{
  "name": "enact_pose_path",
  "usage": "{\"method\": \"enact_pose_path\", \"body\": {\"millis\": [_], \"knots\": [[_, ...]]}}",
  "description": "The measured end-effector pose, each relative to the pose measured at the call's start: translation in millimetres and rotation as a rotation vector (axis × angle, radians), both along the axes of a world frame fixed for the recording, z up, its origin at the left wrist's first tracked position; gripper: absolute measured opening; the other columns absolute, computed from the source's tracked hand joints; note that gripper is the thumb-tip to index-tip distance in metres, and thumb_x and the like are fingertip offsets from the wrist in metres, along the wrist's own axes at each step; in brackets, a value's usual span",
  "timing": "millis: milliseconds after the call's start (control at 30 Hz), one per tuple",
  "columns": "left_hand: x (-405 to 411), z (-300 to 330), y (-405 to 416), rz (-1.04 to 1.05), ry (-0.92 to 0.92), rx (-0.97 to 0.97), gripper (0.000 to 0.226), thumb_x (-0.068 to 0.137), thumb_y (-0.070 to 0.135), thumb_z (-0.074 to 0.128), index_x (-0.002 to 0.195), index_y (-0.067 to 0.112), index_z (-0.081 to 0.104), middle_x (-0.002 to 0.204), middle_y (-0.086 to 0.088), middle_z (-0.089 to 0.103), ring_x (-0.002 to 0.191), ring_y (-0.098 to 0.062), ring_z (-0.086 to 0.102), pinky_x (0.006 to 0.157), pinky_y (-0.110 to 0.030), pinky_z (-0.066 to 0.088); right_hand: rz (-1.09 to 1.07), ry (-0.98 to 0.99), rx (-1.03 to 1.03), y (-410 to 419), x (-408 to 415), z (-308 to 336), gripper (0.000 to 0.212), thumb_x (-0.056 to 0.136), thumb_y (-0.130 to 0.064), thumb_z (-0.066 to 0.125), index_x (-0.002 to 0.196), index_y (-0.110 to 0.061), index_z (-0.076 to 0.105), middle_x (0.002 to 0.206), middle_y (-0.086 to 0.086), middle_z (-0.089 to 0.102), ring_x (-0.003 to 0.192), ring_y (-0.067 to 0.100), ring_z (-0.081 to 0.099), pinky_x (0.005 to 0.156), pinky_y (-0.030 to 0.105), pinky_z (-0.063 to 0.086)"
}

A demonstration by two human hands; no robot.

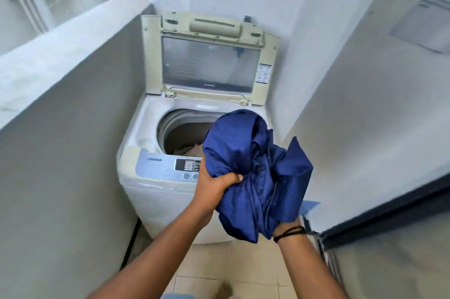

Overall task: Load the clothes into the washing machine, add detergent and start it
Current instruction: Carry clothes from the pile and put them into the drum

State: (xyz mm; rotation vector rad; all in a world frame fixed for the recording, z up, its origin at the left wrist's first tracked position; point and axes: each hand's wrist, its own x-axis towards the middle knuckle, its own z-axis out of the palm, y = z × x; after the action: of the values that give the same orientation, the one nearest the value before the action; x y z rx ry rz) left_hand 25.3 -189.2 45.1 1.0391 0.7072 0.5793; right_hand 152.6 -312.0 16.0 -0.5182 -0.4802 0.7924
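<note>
Both hands gripping blue garment (255, 172) | left hand (214, 184) fingers bunching it, right hand (287, 225) probably underneath | drum (180, 133) sitting just ahead

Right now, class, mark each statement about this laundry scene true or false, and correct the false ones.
1. The washing machine lid is closed. False: it stands open, upright.
2. The left hand grips the blue garment. True.
3. The drum is empty. False: some brownish cloth already lies inside.
4. The blue garment is already in the drum. False: it is held bunched up in front of the machine.
5. A dark band circles the right wrist. True.
</note>
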Motion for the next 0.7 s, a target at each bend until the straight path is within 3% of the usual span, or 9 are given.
{"method": "enact_pose_path", "body": {"millis": [67,133,200,267,367,433,533,600,700], "knots": [[2.9,-6.9,12.2,0.048,0.009,-0.046,0.076,0.058,0.020,0.086,0.127,0.019,0.054,0.119,-0.005,0.071,0.105,-0.025,0.070,0.094,-0.051,0.056,-0.026,0.122,-0.174,17.6,1.7,14.5,0.074,0.103,-0.031,-0.010,0.141,0.017,0.031,0.150,0.031,0.036,0.142,0.032,0.036,0.120,0.033,0.019],[8.9,-10.7,26.9,0.096,0.006,-0.071,0.069,0.063,0.020,0.084,0.126,0.016,0.057,0.118,-0.007,0.072,0.106,-0.027,0.070,0.095,-0.052,0.056,-0.061,0.142,-0.557,41.9,4.2,15.4,0.038,0.099,-0.015,0.048,0.086,0.003,0.078,0.096,0.012,0.076,0.093,0.012,0.072,0.082,0.014,0.052],[17.2,-10.2,45.4,0.141,0.002,-0.097,0.067,0.066,0.021,0.084,0.126,0.015,0.057,0.118,-0.009,0.072,0.106,-0.029,0.070,0.095,-0.052,0.056,-0.111,0.182,-0.634,60.0,21.2,11.3,0.022,0.061,-0.031,0.089,0.049,-0.019,0.075,0.059,-0.002,0.071,0.053,0.010,0.069,0.048,0.021,0.054],[29.3,-7.8,68.5,0.184,0.011,-0.118,0.067,0.067,0.024,0.083,0.128,0.014,0.058,0.118,-0.010,0.071,0.106,-0.029,0.070,0.094,-0.052,0.056,-0.072,0.188,-0.610,88.5,33.8,18.5,0.038,0.056,-0.054,0.089,0.066,-0.020,0.076,0.064,0.002,0.069,0.060,0.020,0.067,0.056,0.027,0.055],[49.3,-7.1,105.7,0.245,0.070,-0.147,0.048,0.079,0.020,0.079,0.124,0.015,0.063,0.114,-0.008,0.074,0.101,-0.029,0.072,0.090,-0.049,0.058,-0.101,0.138,-0.671,139.0,55.4,13.4,0.042,0.092,-0.052,0.056,0.109,-0.015,0.067,0.095,0.007,0.071,0.092,0.032,0.063,0.088,0.043,0.052],[64.0,-12.0,129.0,0.254,0.155,-0.212,0.038,0.084,0.025,0.076,0.120,0.018,0.066,0.111,-0.006,0.075,0.098,-0.029,0.073,0.084,-0.048,0.060,-0.010,0.085,-0.717,168.0,73.5,8.7,0.065,0.085,-0.065,0.057,0.126,-0.016,0.065,0.120,0.012,0.069,0.114,0.037,0.061,0.105,0.054,0.045],[82.8,-22.9,155.0,0.244,0.341,-0.342,0.032,0.088,0.036,0.071,0.110,0.013,0.065,0.091,-0.007,0.075,0.072,-0.025,0.072,0.055,-0.035,0.058,0.060,-0.044,-0.906,197.5,92.6,-11.6,0.067,0.076,-0.073,0.062,0.115,-0.019,0.072,0.115,0.012,0.072,0.108,0.035,0.067,0.099,0.055,0.050],[94.3,-30.5,167.8,0.252,0.407,-0.410,0.022,0.094,0.030,0.062,0.100,0.009,0.060,0.066,-0.009,0.063,0.044,-0.020,0.060,0.039,-0.021,0.044,0.073,-0.053,-1.088,211.6,103.5,-27.6,0.056,0.078,-0.060,0.067,0.106,-0.012,0.074,0.104,0.013,0.075,0.097,0.035,0.070,0.089,0.056,0.056],[105.0,-44.1,182.5,0.322,0.472,-0.411,0.012,0.097,0.012,0.048,0.090,0.008,0.057,0.045,-0.002,0.052,0.031,-0.012,0.050,0.033,-0.013,0.034,0.247,0.102,-1.228,221.3,110.8,-39.6,0.039,0.087,-0.042,0.069,0.112,-0.014,0.062,0.109,0.010,0.065,0.090,0.036,0.065,0.065,0.048,0.059]]}}
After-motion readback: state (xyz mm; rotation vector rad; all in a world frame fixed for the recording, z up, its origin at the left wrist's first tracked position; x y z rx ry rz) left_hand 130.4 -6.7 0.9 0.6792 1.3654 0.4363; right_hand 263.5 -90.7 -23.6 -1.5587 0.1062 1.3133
